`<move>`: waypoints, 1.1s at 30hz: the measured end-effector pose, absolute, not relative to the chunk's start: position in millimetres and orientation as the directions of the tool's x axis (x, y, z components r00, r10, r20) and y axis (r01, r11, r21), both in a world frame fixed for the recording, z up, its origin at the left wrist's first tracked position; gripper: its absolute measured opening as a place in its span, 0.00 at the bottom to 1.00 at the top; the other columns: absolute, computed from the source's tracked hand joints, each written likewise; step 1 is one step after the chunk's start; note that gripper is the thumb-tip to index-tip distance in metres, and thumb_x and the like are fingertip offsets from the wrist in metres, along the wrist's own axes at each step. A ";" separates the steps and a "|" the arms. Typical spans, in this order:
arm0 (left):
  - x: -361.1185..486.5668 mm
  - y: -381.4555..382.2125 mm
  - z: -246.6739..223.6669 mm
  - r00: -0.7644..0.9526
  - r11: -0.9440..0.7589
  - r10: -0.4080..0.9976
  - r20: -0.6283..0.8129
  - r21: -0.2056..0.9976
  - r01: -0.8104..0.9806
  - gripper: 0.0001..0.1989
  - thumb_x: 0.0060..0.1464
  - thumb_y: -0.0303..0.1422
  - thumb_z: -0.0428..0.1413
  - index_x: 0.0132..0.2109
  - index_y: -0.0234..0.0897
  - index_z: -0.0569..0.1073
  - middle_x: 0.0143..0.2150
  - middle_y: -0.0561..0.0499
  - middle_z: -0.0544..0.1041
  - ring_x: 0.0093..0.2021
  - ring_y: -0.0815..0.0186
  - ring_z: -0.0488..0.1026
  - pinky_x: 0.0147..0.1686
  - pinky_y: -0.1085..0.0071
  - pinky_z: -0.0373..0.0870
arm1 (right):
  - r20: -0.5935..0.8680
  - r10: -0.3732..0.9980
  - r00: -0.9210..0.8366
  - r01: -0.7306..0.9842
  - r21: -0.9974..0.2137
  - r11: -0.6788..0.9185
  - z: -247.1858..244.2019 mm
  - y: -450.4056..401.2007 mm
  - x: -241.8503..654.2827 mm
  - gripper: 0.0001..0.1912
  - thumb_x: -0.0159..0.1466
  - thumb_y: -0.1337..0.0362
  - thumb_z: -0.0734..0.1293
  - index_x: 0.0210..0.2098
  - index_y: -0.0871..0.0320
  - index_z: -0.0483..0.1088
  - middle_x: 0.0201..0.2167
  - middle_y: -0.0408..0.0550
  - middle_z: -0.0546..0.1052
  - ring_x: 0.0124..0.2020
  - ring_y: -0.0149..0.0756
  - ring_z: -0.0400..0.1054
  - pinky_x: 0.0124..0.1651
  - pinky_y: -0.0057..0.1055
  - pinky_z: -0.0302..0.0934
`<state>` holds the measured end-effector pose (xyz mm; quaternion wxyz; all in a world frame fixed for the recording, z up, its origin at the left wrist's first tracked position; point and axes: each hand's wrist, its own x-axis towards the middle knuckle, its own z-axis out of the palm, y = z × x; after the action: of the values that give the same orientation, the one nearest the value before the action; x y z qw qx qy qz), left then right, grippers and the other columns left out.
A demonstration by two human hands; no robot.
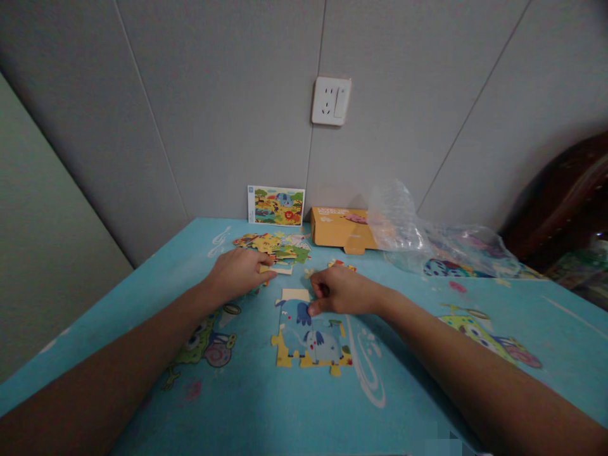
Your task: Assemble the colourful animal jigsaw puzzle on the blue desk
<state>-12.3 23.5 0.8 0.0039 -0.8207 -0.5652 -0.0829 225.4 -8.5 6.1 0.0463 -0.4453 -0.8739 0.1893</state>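
well, we have the elephant puzzle section (pixel 294 332) lying flat and picture-side up on the counter (pixel 237 411), right in front of us, where both hands can reach it. our right hand (pixel 344 290) is at its upper edge, the fingers curled in and the thumb down on the blue elephant, which probably steadies it; whether they pinch a piece, we cannot tell. our left hand (pixel 240 269) is at the near side of the loose puzzle pile (pixel 263 242), its fingers drawn close together by a pale-edged piece (pixel 285 270) — gripped or merely touched, we cannot tell. a blank pale piece (pixel 295 294) sits at the top of the section, between our hands. the picture card (pixel 276 206) leans upright against the wall (pixel 228 126) behind the pile, likely so its scene faces us. the orange box (pixel 339 229) is beside it at the back, with the clear plastic bag (pixel 401 218) slumped against its right end — both set back, it seems, to leave us elbow room.
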 end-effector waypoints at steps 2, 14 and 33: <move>-9.9 22.0 1.4 0.313 -0.324 0.939 0.143 0.059 0.944 0.20 0.53 0.48 0.51 0.46 0.47 0.79 0.41 0.48 0.81 0.43 0.52 0.76 0.37 0.64 0.68 | -0.083 0.797 -0.598 0.763 -0.363 0.535 7.0 -8.8 224.9 0.15 0.53 0.57 0.73 0.24 0.59 0.66 0.19 0.38 0.64 0.22 0.26 0.55 0.26 0.25 0.43; -1.8 19.8 -7.5 0.299 -0.307 0.944 0.141 0.041 0.951 0.19 0.56 0.45 0.49 0.50 0.48 0.76 0.45 0.48 0.80 0.45 0.53 0.75 0.40 0.62 0.70 | -0.080 0.793 -0.603 0.753 -0.384 0.534 5.6 -7.0 224.0 0.16 0.53 0.56 0.73 0.24 0.59 0.65 0.19 0.38 0.65 0.22 0.26 0.56 0.25 0.25 0.43; -1.8 9.2 2.0 0.507 -0.571 0.819 0.269 0.286 0.770 0.13 0.49 0.42 0.57 0.39 0.38 0.73 0.22 0.58 0.71 0.24 0.69 0.68 0.24 0.74 0.55 | 0.046 0.779 -0.625 0.741 -0.279 0.611 0.5 -9.5 217.0 0.23 0.68 0.54 0.57 0.24 0.61 0.69 0.20 0.45 0.68 0.21 0.28 0.57 0.26 0.28 0.44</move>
<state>-1.8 9.2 2.0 -0.0646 -0.8658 -0.4586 -0.1896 217.0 -9.5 0.5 0.0817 -0.4250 -0.8939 0.1172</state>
